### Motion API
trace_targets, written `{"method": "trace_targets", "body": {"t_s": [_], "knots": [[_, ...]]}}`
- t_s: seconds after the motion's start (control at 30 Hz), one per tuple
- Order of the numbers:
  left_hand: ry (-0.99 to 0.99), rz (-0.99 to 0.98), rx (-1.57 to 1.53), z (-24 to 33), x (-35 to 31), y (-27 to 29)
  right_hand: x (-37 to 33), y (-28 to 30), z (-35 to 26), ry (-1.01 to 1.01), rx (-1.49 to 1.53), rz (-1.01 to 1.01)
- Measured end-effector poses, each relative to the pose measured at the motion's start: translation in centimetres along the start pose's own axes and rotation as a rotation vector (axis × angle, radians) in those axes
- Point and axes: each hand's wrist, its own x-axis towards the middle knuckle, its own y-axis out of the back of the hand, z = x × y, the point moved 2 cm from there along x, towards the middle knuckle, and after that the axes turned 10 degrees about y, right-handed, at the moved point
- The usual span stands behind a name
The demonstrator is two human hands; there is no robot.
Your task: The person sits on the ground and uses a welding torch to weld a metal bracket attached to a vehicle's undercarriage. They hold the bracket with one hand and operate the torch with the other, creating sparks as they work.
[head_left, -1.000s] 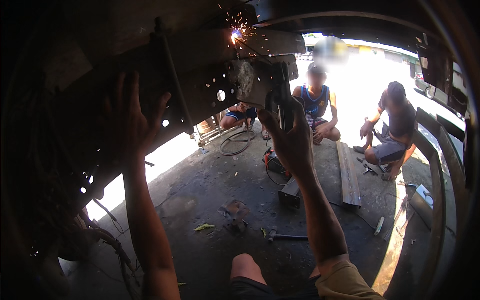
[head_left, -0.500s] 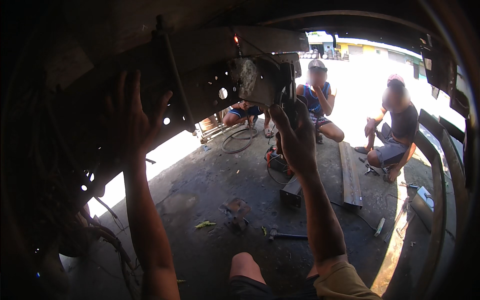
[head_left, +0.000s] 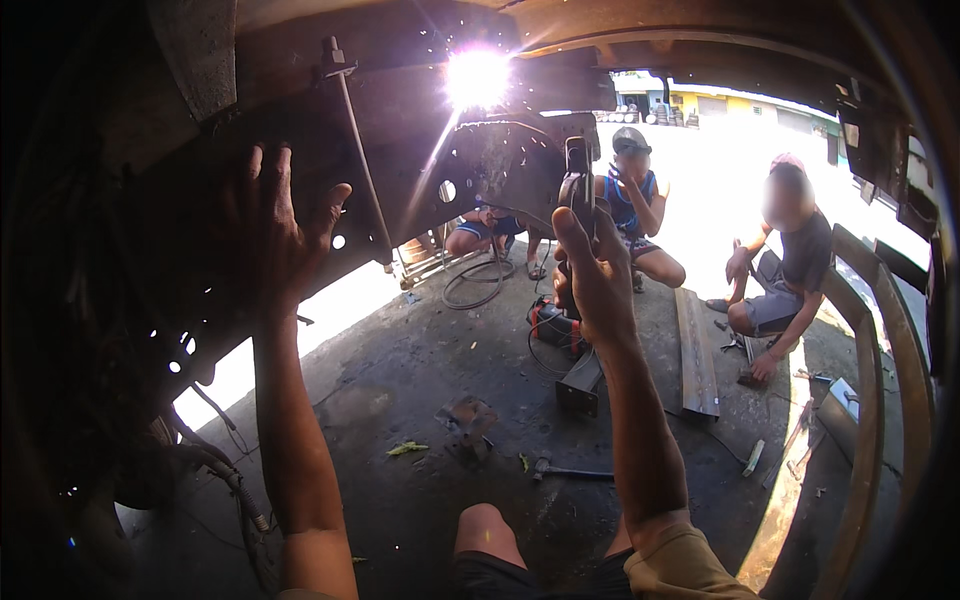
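My right hand (head_left: pixel 600 285) is wrapped round the dark handle of a welding electrode holder (head_left: pixel 577 180), raised right of centre. A bright white-violet welding arc (head_left: pixel 478 78) burns on the dark steel overhead, throwing sparks; its glare hides the electrode tip. Below the arc, a plate with holes (head_left: pixel 525 145) is fixed to the dark vehicle frame rail (head_left: pixel 395 165). My left hand (head_left: pixel 288 235) is lifted on the left, fingers spread and holding nothing, close to the rail; contact cannot be made out. A long upright bolt (head_left: pixel 362 165) stands just right of it.
A hammer (head_left: pixel 575 470) lies on the concrete near my knees. Beyond are a red-and-black machine (head_left: pixel 553 325), a coiled cable (head_left: pixel 475 285) and a steel channel (head_left: pixel 697 350). Two people (head_left: pixel 632 195) (head_left: pixel 785 245) squat nearby, and another is partly hidden. Curved bars (head_left: pixel 865 330) rise at right.
The electrode tip, glowing red before, is now a bright arc with sparks that lights the steel. The person at right has moved a hand along the floor. My left hand stays spread.
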Motion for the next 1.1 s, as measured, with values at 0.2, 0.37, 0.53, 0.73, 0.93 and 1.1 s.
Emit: {"method": "trace_targets", "body": {"t_s": [0.2,0.37,0.53,0.73,0.93,1.1], "knots": [[0.040,-0.057,0.006,0.19,-0.23,-0.14,0.28,-0.13,-0.16,0.042,-0.013,-0.044],[0.038,-0.057,0.030,0.31,-0.38,-0.01,0.28,-0.16,-0.31,0.045,-0.028,-0.044],[-0.007,-0.047,-0.004,-0.06,0.25,0.15,0.36,-0.19,-0.43,0.069,-0.047,-0.059],[0.047,-0.084,0.026,0.18,-0.38,-0.18,0.47,-0.36,-0.09,0.162,-0.079,0.004],[0.038,-0.067,0.032,0.04,-0.38,0.03,0.61,-0.82,0.02,0.190,-0.074,-0.054],[0.002,0.023,0.035,0.45,-0.44,0.56,0.55,-0.73,0.45,0.210,-0.150,-0.014]]}}
